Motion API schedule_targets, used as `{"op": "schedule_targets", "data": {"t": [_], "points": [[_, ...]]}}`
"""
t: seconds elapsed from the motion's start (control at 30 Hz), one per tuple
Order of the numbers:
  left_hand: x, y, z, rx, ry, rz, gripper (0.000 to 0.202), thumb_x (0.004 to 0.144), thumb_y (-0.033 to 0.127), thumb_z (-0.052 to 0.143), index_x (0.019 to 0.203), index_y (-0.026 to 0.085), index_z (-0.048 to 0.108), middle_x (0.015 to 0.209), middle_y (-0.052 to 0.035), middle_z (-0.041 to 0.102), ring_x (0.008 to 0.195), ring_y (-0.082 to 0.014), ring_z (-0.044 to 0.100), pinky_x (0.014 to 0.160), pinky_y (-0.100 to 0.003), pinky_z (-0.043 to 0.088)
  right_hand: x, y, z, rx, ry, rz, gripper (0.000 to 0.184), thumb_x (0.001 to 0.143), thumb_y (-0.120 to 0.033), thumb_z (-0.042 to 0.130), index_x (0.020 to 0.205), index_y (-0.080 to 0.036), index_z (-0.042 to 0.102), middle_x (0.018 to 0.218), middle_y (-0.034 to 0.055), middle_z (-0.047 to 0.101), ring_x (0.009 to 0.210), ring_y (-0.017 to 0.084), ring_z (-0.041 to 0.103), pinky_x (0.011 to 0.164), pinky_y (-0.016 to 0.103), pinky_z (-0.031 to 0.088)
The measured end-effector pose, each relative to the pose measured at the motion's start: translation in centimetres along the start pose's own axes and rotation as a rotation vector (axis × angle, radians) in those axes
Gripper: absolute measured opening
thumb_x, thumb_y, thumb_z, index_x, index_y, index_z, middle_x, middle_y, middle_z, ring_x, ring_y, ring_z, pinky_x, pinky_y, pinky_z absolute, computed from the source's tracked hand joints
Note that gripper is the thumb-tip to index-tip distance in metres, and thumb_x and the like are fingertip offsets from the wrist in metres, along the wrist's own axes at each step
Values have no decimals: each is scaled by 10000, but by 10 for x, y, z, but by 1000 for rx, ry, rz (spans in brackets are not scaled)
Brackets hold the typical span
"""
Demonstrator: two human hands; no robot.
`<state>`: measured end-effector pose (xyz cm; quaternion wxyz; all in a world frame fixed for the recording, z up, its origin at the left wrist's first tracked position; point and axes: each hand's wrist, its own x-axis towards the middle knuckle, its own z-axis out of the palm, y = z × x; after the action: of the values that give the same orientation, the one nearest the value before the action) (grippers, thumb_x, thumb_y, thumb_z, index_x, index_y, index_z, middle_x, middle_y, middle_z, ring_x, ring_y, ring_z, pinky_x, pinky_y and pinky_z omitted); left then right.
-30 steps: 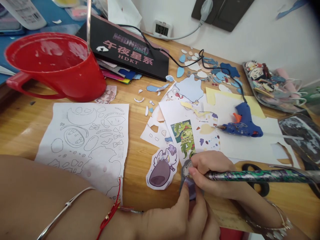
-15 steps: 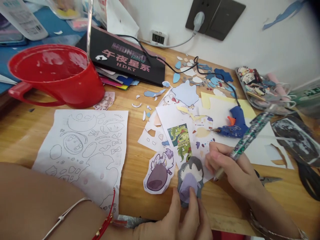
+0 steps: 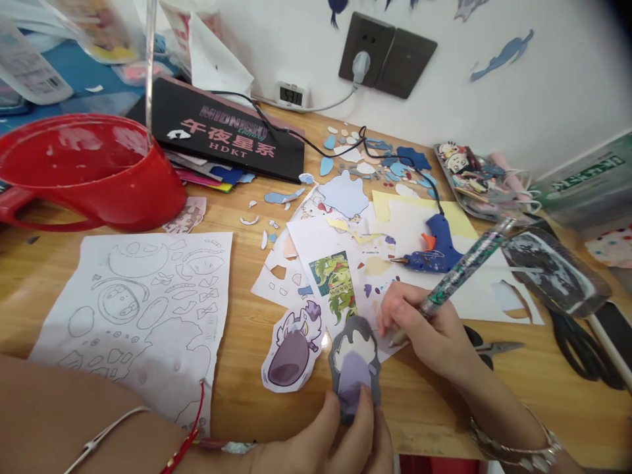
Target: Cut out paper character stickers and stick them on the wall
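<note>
My left hand (image 3: 348,434) grips the lower end of a layered cut-out figure (image 3: 353,368), with a dark grey backing, a cream patch and a lilac body. In my right hand (image 3: 419,326) is a pen (image 3: 457,273) with a shiny green-and-silver patterned barrel, slanting up to the right. Its tip points down beside the figure; I cannot tell whether it touches anything. Just left of the figure lies a printed cartoon cut-out (image 3: 293,349) with a large purple belly. A sheet of outline drawings (image 3: 148,296) lies under and beyond my left forearm.
A blue glue gun (image 3: 434,247) rests on white paper beyond my right hand. Scissors (image 3: 494,349) lie by my right wrist. At left stand a red mug (image 3: 93,184) and a black box (image 3: 222,131). Paper scraps (image 3: 365,155) and a filled tray (image 3: 484,178) sit near the wall.
The head view has turned, so everything sits further left and slightly lower. Both hands keep their hold on the figure and the pen, with little other movement.
</note>
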<state>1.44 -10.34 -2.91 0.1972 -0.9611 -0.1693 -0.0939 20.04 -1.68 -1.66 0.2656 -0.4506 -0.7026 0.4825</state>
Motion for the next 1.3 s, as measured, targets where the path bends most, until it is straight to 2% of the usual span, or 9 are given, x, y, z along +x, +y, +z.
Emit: {"op": "schedule_targets", "data": {"t": [0.1,0.27,0.33,0.47,0.57,0.73,0.83,1.13,1.3], "points": [[2,-4,-1,-78,7,-23,403,904,114,232,1104,231,561,1095,7,563,1012,-162,551,745,-253,502,2,-2,-1,5,-51,-55,301,863,-331,474,617,-164,515,525,-33,472,491,73,422,452,189,333],[6,4,14,-159,133,-125,267,906,162,363,1045,238,578,1025,19,593,979,-182,560,828,-330,491,5,-3,7,-80,-92,-23,211,751,-215,615,636,-173,443,535,-69,425,456,44,345,401,158,272],[7,6,19,-182,155,-139,246,892,166,399,1037,246,581,1006,28,591,962,-195,567,827,-369,512,7,0,12,-107,-115,-114,202,747,-164,597,630,-175,432,556,-64,435,478,45,359,429,160,293],[8,6,23,-218,194,-124,219,876,190,440,1022,258,589,996,32,581,926,-199,580,758,-374,559,12,6,18,-238,-95,-349,334,784,-130,528,524,-165,320,531,-54,404,486,43,347,461,182,278],[9,8,24,-231,203,-161,201,871,180,448,990,254,591,990,26,575,931,-203,574,764,-387,563,13,8,19,-335,-96,-409,353,810,-131,495,524,-166,293,539,-50,403,492,42,339,467,192,266],[10,16,25,-230,209,-237,208,866,157,450,1009,253,566,998,17,559,963,-217,552,803,-424,549,12,9,20,-423,-118,-422,352,833,-159,477,519,-167,318,541,-45,403,502,49,343,476,194,282],[9,18,25,-219,210,-236,219,864,162,457,1030,261,560,1006,17,558,968,-219,546,803,-420,546,11,11,20,-495,-126,-416,363,835,-162,462,499,-168,325,537,-41,404,499,58,328,481,203,292],[10,17,27,-195,244,-226,246,849,140,465,1017,279,578,993,37,569,933,-210,563,774,-415,557,10,11,20,-462,-97,-427,328,815,-141,487,531,-169,326,552,-44,437,498,47,358,473,203,284],[9,16,26,-208,195,-196,284,867,145,432,1082,291,546,1027,30,565,953,-210,556,788,-415,549,11,10,19,-508,-119,-424,341,816,-148,473,508,-167,327,538,-41,422,492,51,353,470,207,282]]}}
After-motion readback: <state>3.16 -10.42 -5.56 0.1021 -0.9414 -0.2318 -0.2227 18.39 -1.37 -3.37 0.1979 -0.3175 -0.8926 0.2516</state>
